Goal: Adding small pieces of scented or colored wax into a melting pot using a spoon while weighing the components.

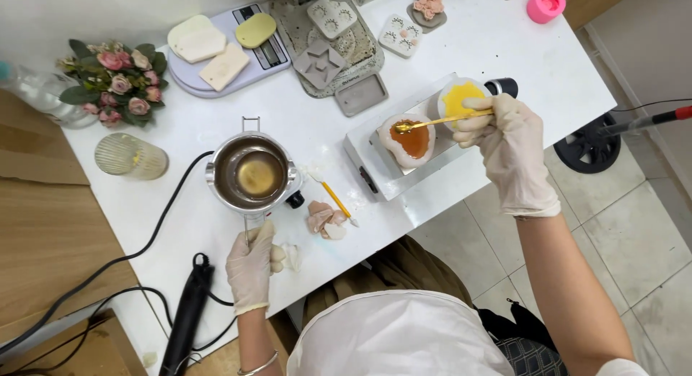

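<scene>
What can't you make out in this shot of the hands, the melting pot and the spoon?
Head view:
- Pot handle: its end is hidden inside the gloved left hand.
- Gold spoon: its handle end is covered by the right hand.
- White lump beside the left hand: too small to identify.
- Amber liquid in the dish: depth unreadable.

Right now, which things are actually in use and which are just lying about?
In use: right hand gold spoon, amber-filled mould, yellow cup; left hand melting pot.
Lying about: scale, flower bunch, pink mould, ribbed glass.
</scene>
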